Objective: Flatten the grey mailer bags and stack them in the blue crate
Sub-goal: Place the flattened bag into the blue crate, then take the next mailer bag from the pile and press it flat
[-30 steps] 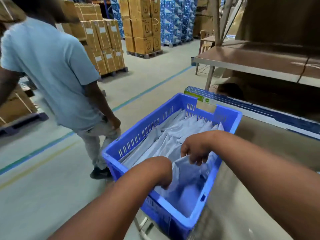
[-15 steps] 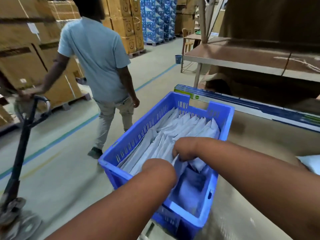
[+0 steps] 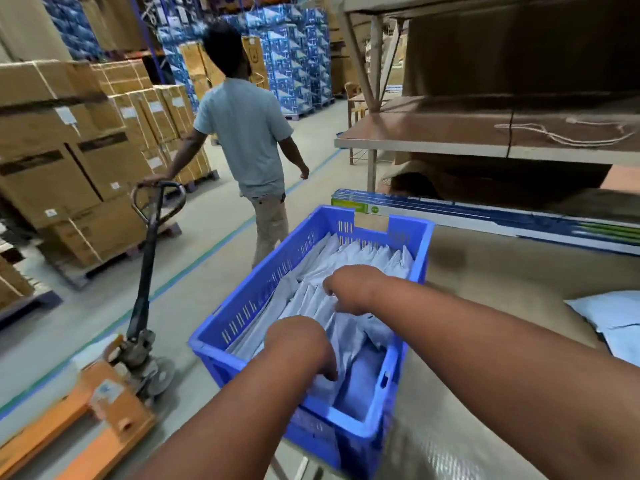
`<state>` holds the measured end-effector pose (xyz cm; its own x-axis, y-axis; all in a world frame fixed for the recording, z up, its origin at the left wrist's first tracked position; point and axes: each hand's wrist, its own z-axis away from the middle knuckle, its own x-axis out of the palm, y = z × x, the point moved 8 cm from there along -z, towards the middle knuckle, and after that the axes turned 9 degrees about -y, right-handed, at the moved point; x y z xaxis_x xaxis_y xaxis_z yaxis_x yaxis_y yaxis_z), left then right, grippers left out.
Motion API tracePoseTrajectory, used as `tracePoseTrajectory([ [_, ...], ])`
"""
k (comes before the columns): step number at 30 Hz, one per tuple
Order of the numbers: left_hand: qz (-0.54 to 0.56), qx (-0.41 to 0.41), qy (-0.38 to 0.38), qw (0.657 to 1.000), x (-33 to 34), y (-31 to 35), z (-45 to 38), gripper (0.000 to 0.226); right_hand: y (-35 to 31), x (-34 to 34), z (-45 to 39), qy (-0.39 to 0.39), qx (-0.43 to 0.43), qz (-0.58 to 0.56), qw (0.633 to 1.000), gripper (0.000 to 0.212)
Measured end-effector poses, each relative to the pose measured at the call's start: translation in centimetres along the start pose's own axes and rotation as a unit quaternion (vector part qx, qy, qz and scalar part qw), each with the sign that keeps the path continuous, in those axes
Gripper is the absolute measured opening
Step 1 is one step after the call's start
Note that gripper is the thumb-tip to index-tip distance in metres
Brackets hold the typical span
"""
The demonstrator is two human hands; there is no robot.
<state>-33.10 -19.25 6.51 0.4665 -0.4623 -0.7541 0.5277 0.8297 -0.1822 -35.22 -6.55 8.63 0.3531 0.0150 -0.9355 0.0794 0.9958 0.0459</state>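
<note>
A blue crate [image 3: 242,327] stands at the table's left edge. A row of grey mailer bags [image 3: 356,254] stands on edge inside it, leaning toward the far end. My left hand [image 3: 301,344] reaches down into the near part of the crate, thumb and fingers curled on the nearest mailer bag [image 3: 349,341]. My right hand [image 3: 349,289] is just beyond it, fingers curled over the same bag's top edge, against the row. The fingertips of both hands are partly hidden.
More grey mailers [image 3: 609,317] lie on the table [image 3: 485,306] at the right. A long blue box [image 3: 485,213] and a shelf [image 3: 450,133] sit behind. On the left, a person [image 3: 246,133] pulls an orange pallet jack [image 3: 145,271] past stacked cartons [image 3: 69,161].
Both hands have pushed the near bag lower and closer to the row. The person has walked away up the aisle, pulling the pallet jack into view.
</note>
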Motion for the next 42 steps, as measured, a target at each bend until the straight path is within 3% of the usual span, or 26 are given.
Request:
tracePoseTrajectory([
  [4, 0.002, 0.058, 0.099, 0.993, -3.9, 2.3, 1.9, 0.053, 1.7, -1.1, 4.4, 0.021, -0.009, -0.021, 1.000, 0.047],
  [7, -0.005, 0.107, 0.178, 0.978, -7.2, 6.9, 5.0, 0.048, 3.9, -2.4, 8.3, 0.048, 0.000, -0.008, 0.999, 0.031],
  [10, -0.008, 0.135, 0.208, 0.969, -8.8, 12.2, 7.5, 0.034, 7.5, -2.4, 12.6, 0.033, 0.042, 0.002, 0.999, 0.022],
  [17, -0.063, 0.269, 0.287, 0.917, -9.7, 27.9, 14.2, 0.052, 19.4, 0.8, 26.0, 0.095, 0.127, -0.045, 0.986, 0.023],
  [24, -0.115, 0.413, 0.220, 0.876, -3.7, 44.4, 18.5, 0.069, 30.8, 11.4, 38.3, 0.072, 0.206, -0.112, 0.969, 0.026],
  [28, -0.138, 0.466, 0.173, 0.857, 0.0, 52.6, 18.9, 0.058, 37.1, 20.5, 43.6, 0.033, 0.277, -0.145, 0.949, 0.034],
  [30, -0.140, 0.469, 0.149, 0.859, 1.6, 56.1, 17.9, 0.059, 39.4, 24.4, 45.7, 0.023, 0.306, -0.148, 0.940, 0.048],
  [32, -0.152, 0.465, 0.175, 0.854, 2.6, 59.4, 16.2, 0.061, 41.6, 27.6, 47.1, 0.009, 0.337, -0.129, 0.933, 0.068],
  [36, -0.162, 0.452, 0.188, 0.857, 4.5, 64.2, 12.9, 0.098, 44.8, 32.1, 47.7, -0.037, 0.372, -0.146, 0.916, 0.102],
  [39, -0.187, 0.447, 0.176, 0.857, 6.3, 66.2, 10.2, 0.110, 46.1, 35.0, 47.0, -0.051, 0.382, -0.188, 0.903, 0.102],
  [42, -0.159, 0.446, 0.188, 0.860, 7.1, 66.6, 8.1, 0.101, 47.0, 36.8, 46.0, -0.007, 0.390, -0.229, 0.892, 0.090],
])
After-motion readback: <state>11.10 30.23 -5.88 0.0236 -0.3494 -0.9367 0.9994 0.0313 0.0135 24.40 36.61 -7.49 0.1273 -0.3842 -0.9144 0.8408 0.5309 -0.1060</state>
